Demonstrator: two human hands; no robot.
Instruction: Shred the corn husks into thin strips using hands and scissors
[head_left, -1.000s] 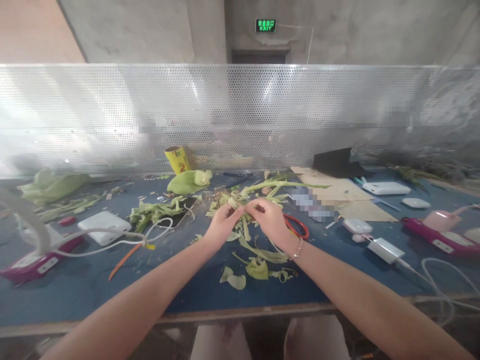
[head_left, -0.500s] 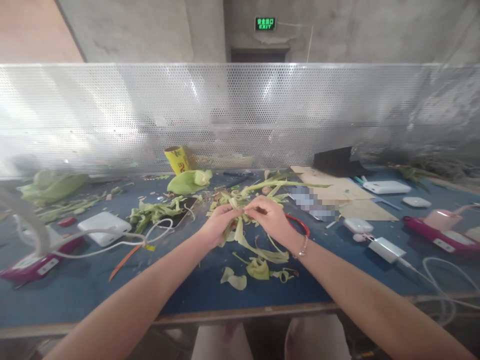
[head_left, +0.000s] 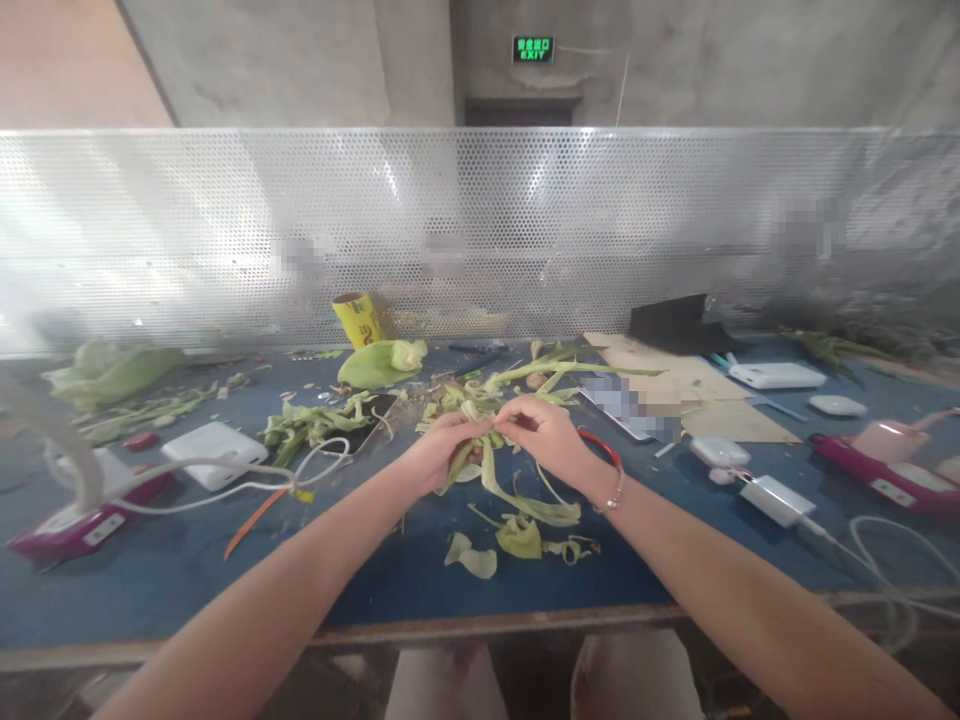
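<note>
Pale green leaf strips [head_left: 489, 472] are bunched between my two hands, their long ends hanging down onto the blue table. My left hand [head_left: 437, 450] is closed around the bunch from the left, thumb on top. The thumb and fingertips of my right hand [head_left: 543, 438] pinch at its upper part, close to the left thumb. Below them lie a crumpled yellow-green leaf [head_left: 519, 537] and a pale leaf piece [head_left: 471, 556]. A green leafy bundle [head_left: 381, 364] rests behind my left hand, and a long green stalk [head_left: 570, 366] behind the right.
Wilted leaves [head_left: 307, 425] lie partly over a dark phone at left. A yellow roll [head_left: 358, 319] stands before the perforated metal screen [head_left: 495, 230]. White power banks, cables and purple power strips [head_left: 885, 478] flank the hands. Brown card sheets [head_left: 742, 422] lie right.
Both hands stay at the bunch with almost the same grip. My right fingertips have shifted slightly, and the whole view has moved a little.
</note>
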